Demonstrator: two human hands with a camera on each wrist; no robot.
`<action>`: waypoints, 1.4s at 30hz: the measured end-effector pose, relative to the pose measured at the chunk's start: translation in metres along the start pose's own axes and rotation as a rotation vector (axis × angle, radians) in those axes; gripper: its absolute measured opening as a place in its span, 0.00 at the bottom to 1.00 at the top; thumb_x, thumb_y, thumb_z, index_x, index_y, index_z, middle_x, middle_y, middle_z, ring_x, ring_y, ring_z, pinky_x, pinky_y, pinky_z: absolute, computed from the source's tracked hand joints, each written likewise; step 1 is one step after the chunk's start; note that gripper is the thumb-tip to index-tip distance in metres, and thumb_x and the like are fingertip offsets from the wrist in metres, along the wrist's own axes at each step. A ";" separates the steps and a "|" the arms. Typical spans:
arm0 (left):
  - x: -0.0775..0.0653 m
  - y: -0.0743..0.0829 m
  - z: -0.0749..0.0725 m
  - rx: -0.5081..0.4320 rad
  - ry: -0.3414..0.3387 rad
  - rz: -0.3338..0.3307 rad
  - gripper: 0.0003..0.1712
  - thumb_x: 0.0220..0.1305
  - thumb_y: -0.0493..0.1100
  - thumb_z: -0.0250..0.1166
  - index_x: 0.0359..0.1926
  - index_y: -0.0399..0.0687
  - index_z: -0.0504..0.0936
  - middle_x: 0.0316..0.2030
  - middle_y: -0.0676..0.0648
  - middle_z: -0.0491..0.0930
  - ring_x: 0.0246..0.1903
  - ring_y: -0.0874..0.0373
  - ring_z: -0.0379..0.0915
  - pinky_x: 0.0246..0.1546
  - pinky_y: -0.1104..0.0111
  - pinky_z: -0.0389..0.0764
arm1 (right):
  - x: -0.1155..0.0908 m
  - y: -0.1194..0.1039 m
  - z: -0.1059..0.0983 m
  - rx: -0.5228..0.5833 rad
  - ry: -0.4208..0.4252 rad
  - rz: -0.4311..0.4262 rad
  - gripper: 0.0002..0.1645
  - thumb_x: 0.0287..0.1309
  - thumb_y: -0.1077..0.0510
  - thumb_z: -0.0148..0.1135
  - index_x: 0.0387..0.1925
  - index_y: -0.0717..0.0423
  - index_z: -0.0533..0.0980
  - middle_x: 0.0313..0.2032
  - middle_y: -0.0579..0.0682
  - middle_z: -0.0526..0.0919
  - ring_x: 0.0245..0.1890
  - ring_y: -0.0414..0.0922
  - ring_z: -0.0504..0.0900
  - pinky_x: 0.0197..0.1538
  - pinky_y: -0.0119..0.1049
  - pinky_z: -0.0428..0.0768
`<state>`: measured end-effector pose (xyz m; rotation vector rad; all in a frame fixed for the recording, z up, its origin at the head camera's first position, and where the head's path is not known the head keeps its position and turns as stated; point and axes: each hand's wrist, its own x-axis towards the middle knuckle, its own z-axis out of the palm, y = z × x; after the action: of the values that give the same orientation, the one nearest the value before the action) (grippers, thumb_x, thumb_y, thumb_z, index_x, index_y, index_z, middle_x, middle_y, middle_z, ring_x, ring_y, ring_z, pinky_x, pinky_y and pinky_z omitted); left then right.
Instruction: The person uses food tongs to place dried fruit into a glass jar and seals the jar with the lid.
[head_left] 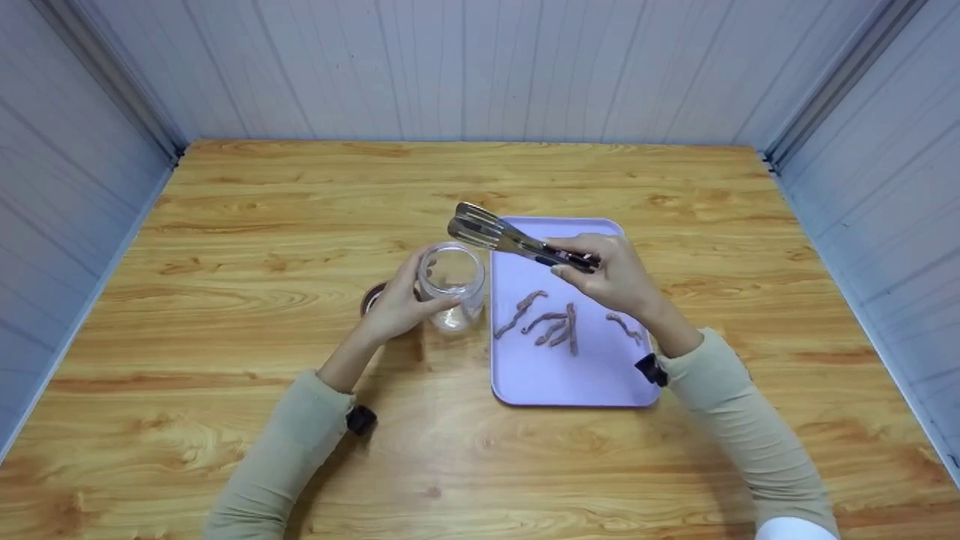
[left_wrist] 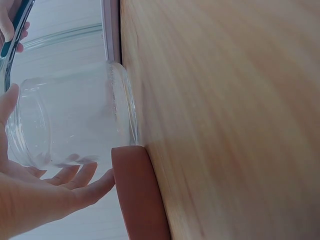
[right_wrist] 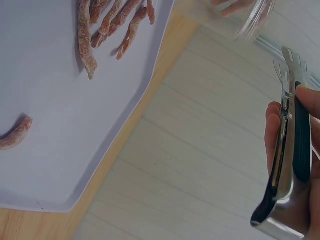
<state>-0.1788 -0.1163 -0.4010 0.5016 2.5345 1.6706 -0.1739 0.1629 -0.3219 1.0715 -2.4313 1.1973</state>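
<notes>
My left hand (head_left: 399, 306) curls round the side of a clear, open-mouthed glass jar (head_left: 463, 306) that stands upright on the table, its thumb near the front of the jar. Metal tongs (head_left: 511, 241) with slotted ends and dark grips are held in my right hand (head_left: 616, 276), between thumb and fingers. Their tips point left, above and just beyond the jar's mouth, slightly apart with nothing between them. On a lavender tray (head_left: 570, 384) below my right hand lie several thin, wrinkled brown dried strips (head_left: 573, 330), whitish on the surface in the right wrist view.
A reddish-brown round lid (left_wrist: 139, 195) lies on the wooden table (head_left: 300, 225) close beside the jar, partly behind my left hand in the head view. The tray's left edge runs just right of the jar. Pale panelled walls (head_left: 465, 67) enclose the table's back and sides.
</notes>
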 end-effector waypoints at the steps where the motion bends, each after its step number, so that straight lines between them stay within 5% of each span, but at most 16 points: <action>1: 0.002 -0.006 0.001 0.006 0.002 -0.004 0.47 0.46 0.47 0.70 0.63 0.43 0.54 0.57 0.37 0.60 0.57 0.47 0.54 0.56 0.56 0.54 | -0.001 0.000 -0.001 0.000 0.000 0.004 0.16 0.47 0.71 0.62 0.41 0.70 0.76 0.32 0.60 0.80 0.17 0.42 0.67 0.18 0.31 0.65; 13: 0.003 -0.010 0.001 0.033 0.000 -0.027 0.48 0.45 0.51 0.70 0.64 0.46 0.54 0.57 0.36 0.60 0.57 0.45 0.55 0.55 0.55 0.56 | -0.017 0.009 -0.020 -0.051 0.037 0.043 0.16 0.46 0.70 0.62 0.41 0.70 0.76 0.32 0.60 0.80 0.16 0.41 0.67 0.18 0.31 0.65; 22: 0.002 -0.010 0.001 0.036 -0.004 -0.036 0.47 0.46 0.52 0.69 0.64 0.48 0.54 0.58 0.36 0.60 0.57 0.47 0.54 0.55 0.57 0.58 | -0.042 0.024 -0.037 -0.107 0.037 0.151 0.16 0.46 0.70 0.63 0.42 0.68 0.77 0.32 0.58 0.80 0.18 0.42 0.68 0.19 0.29 0.66; 34: 0.003 -0.011 0.001 0.014 -0.008 -0.030 0.47 0.46 0.50 0.69 0.64 0.48 0.54 0.57 0.35 0.60 0.56 0.44 0.56 0.54 0.57 0.59 | -0.081 0.075 -0.035 -0.083 -0.054 0.286 0.18 0.48 0.59 0.65 0.44 0.56 0.78 0.35 0.51 0.81 0.20 0.41 0.71 0.19 0.30 0.69; 42: -0.006 0.018 -0.001 0.004 -0.016 -0.028 0.45 0.49 0.41 0.68 0.63 0.37 0.53 0.56 0.32 0.60 0.56 0.41 0.56 0.54 0.54 0.58 | -0.093 0.080 -0.025 -0.071 -0.124 0.342 0.18 0.48 0.60 0.65 0.44 0.55 0.78 0.30 0.48 0.81 0.17 0.40 0.73 0.17 0.31 0.71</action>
<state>-0.1690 -0.1126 -0.3846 0.4750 2.5224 1.6460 -0.1670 0.2617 -0.3984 0.7499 -2.8152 1.1548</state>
